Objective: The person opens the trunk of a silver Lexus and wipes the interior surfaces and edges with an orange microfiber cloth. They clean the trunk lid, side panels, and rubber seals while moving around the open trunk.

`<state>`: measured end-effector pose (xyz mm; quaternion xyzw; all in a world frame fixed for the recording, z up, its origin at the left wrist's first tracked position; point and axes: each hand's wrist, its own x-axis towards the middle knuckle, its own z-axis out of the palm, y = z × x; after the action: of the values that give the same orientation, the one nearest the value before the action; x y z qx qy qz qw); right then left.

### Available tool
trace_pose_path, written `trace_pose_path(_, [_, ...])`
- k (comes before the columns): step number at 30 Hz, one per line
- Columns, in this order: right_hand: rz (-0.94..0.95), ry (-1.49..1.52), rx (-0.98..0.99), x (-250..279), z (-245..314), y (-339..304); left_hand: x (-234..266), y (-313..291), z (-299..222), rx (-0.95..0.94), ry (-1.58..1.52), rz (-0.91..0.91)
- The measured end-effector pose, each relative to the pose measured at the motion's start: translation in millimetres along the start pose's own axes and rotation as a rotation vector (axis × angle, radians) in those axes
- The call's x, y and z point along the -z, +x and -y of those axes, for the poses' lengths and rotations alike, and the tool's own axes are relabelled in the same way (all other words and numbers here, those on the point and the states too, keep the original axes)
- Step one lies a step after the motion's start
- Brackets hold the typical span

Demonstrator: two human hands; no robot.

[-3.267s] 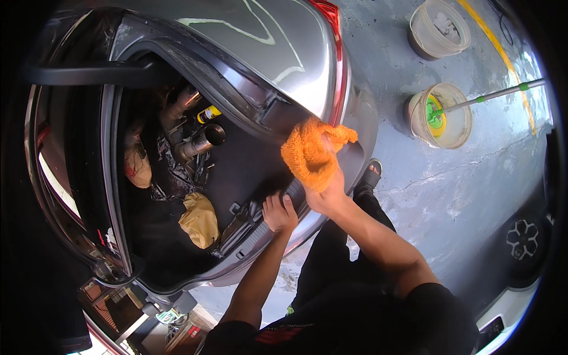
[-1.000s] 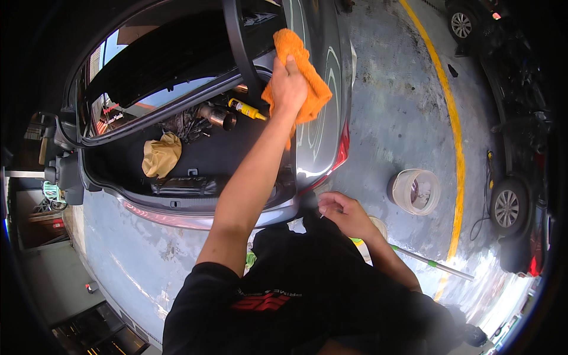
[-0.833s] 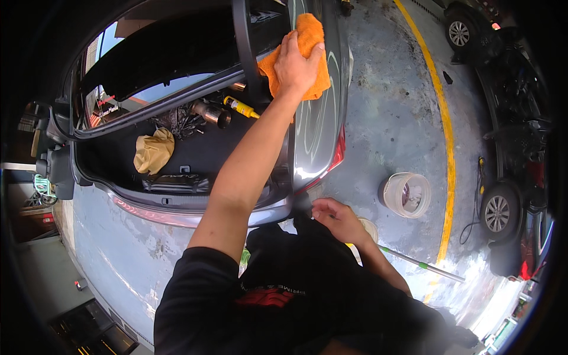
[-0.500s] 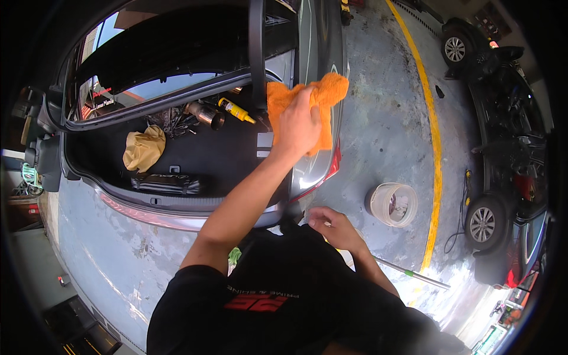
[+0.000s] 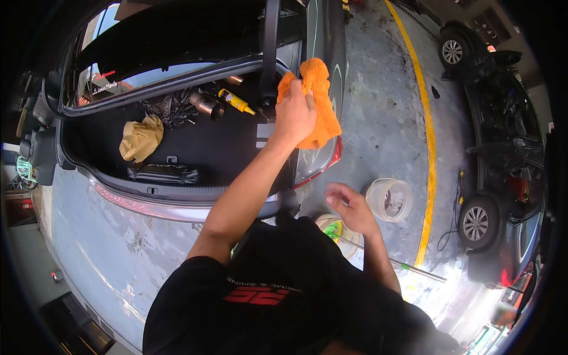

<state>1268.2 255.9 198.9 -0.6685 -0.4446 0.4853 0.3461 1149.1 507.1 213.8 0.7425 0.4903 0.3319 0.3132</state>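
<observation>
My left hand (image 5: 296,115) is closed on an orange microfiber towel (image 5: 319,112), which lies against the car's rear side panel (image 5: 324,44) beside the trunk opening. Part of the towel is bunched under my fingers; the rest spreads to the right. My right hand (image 5: 350,208) hovers in front of me with loosely bent fingers apart, holding nothing. It is close to a whitish bucket (image 5: 389,201) on the floor. The open trunk (image 5: 225,148) holds a tan cloth (image 5: 142,138), a yellow bottle (image 5: 236,101), a metal exhaust tip (image 5: 207,105) and a black pouch (image 5: 164,174).
A second bucket (image 5: 356,242) with something green inside stands below my right hand, and a pole (image 5: 414,269) slants across the floor. A yellow line (image 5: 430,148) runs along the floor. Farther right is a dark car (image 5: 503,154) with a cable (image 5: 457,219) beside it.
My left hand and the towel have shifted slightly right, and the towel is folded differently. My right hand has risen forward and right, away from my body. The second bucket now shows.
</observation>
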Motion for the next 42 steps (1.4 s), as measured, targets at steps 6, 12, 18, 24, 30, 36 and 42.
trace_pose_path(6, [-0.152,0.209,0.181,10.1,50.9,39.6,26.4,-124.9,43.8,0.119,-0.09,0.185])
trace_pose_path(12, [-0.117,0.234,0.196,-20.1,75.9,37.9,52.9,-206.6,99.4,0.417,-0.465,0.295])
trace_pose_path(18, [-0.148,0.203,0.161,-43.5,66.9,9.0,43.6,-105.0,39.0,0.002,-0.782,-0.086])
trace_pose_path(24, [-0.188,0.184,0.052,-50.1,47.4,-24.8,-8.2,-49.8,-9.4,-0.161,0.075,0.135])
trace_pose_path(30, [-0.226,0.202,-0.039,-38.2,25.4,-31.5,-3.5,-78.6,24.2,-0.204,-0.058,0.038])
trace_pose_path(36, [-0.143,0.271,0.095,-29.8,19.1,1.0,16.5,-165.9,57.9,0.021,-0.154,0.171])
trace_pose_path(42, [0.069,0.21,0.216,-50.3,27.4,31.2,45.7,-221.4,95.0,0.531,-0.918,0.222])
